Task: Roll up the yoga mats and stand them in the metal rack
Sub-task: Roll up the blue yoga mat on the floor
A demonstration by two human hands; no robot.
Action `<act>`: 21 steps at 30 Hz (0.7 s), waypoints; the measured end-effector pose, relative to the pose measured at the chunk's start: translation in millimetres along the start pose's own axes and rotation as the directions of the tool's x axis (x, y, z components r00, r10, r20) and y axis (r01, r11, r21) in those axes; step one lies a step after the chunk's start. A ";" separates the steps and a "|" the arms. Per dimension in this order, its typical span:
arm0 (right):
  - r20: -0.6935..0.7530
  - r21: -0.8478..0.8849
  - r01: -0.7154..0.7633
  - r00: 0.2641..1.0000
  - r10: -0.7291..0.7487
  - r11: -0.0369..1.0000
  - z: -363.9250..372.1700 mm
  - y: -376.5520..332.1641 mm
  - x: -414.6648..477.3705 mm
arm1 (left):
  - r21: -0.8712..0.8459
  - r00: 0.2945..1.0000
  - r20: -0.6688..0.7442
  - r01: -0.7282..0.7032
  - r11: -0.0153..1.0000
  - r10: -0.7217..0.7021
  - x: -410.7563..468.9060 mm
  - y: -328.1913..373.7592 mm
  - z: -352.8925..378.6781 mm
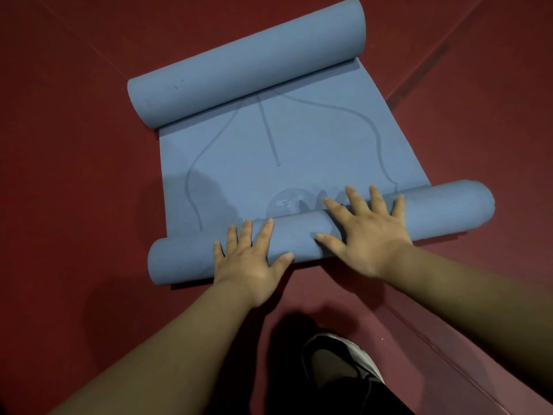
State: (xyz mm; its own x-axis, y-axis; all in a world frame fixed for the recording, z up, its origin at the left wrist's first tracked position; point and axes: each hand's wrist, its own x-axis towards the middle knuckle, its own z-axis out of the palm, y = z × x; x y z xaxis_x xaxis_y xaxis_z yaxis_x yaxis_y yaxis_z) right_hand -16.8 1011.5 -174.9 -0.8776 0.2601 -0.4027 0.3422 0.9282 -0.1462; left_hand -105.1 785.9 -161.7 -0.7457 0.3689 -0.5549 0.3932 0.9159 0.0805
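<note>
hands (pixel 305 244) press blue mat roll (pixel 443 209)

My single head view looks down and forward toward 12 o'clock (wide-angle, close in), blue foam yoga mat (pixel 284 145) filling centre.

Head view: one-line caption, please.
The left hand and right hand press the near roll of a blue yoga mat.

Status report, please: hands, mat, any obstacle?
Left hand, right hand open, flat on near roll. Mat rolled at both ends, middle flat. Rack not in view.
</note>
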 end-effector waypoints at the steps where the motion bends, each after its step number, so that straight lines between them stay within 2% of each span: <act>1: -0.020 -0.002 0.010 1.000 -0.010 1.000 4.6 0.5 -10.6 | -0.008 1.000 0.004 0.002 1.000 -0.002 2.3 -0.4 -1.4; 4: -0.028 -0.068 0.059 0.998 -0.061 0.996 19.9 3.0 -27.2 | 0.000 1.000 0.001 -0.001 1.000 0.001 3.1 0.5 -0.1; 10: 0.006 -0.031 0.056 0.998 -0.055 0.998 8.7 5.7 5.1 | 0.014 0.998 0.051 0.027 1.000 -0.028 22.2 5.6 -26.0; 13: 0.021 -0.011 0.044 0.999 -0.043 0.999 -3.8 5.6 23.9 | 0.078 0.995 -0.096 0.000 0.997 0.007 12.7 5.4 -23.2; 15: 0.027 -0.015 0.033 0.999 -0.033 0.999 -11.8 4.7 35.9 | 0.068 0.990 -0.138 -0.021 0.997 0.031 -1.8 0.7 -8.4; 21: 0.019 -0.036 0.055 0.998 -0.055 0.998 -17.5 4.9 48.2 | 0.002 0.998 -0.055 -0.025 1.000 0.025 5.8 -8.2 -3.3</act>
State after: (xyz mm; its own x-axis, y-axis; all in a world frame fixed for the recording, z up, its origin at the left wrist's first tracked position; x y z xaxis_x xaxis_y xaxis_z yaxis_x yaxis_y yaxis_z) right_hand -63.3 1033.2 -179.2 -0.8887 0.2038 -0.4107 0.2808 0.9501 -0.1360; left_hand -114.4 781.0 -162.9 -0.7639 0.3997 -0.5067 0.4125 0.9062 0.0929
